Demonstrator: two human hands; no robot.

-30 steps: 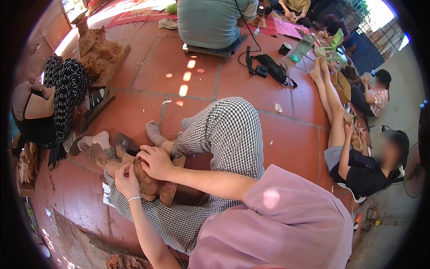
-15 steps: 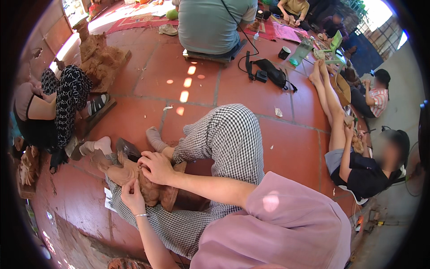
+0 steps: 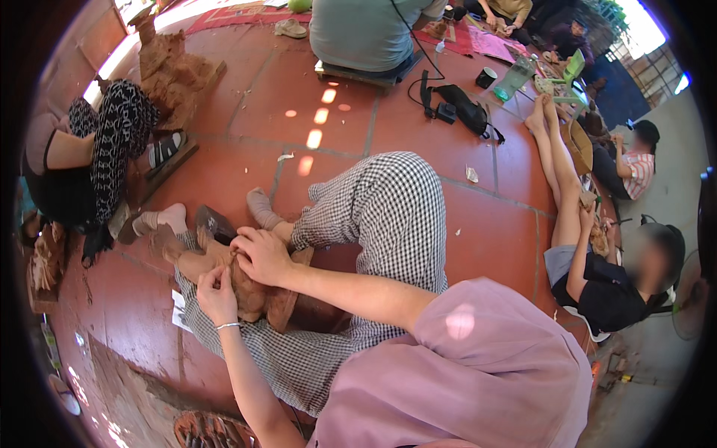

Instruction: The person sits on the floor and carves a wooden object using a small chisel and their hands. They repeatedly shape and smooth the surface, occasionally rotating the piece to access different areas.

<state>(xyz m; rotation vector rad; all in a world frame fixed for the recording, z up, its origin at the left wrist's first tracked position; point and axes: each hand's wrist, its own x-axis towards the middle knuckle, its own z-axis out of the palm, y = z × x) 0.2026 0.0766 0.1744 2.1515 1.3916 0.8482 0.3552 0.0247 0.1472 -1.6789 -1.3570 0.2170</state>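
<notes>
A brown carved-looking sculpture (image 3: pixel 250 299) of a figure lies across my lap, over the checked trousers; I cannot tell whether it is clay or wood. My right hand (image 3: pixel 263 257) lies over its upper part, fingers bent down onto its surface. Beside it, my left hand (image 3: pixel 217 299), with a thin bracelet at the wrist, has thumb and fingers pinched together close to the surface. What the pinch holds, if anything, is too small to make out. The part under my right palm is hidden.
Red floor tiles (image 3: pixel 246 160) surround me. To the left sits a person beside a larger brown sculpture (image 3: pixel 179 78); another person works at right. Ahead are a seated person's back (image 3: pixel 362 33), a black bag (image 3: pixel 463 108), a dark mug (image 3: pixel 486 77) and a clear bottle (image 3: pixel 515 78).
The whole view has shifted slightly, so the scene sits higher. My left hand has slid a little farther along the sculpture, still pinched. My right hand stays on it.
</notes>
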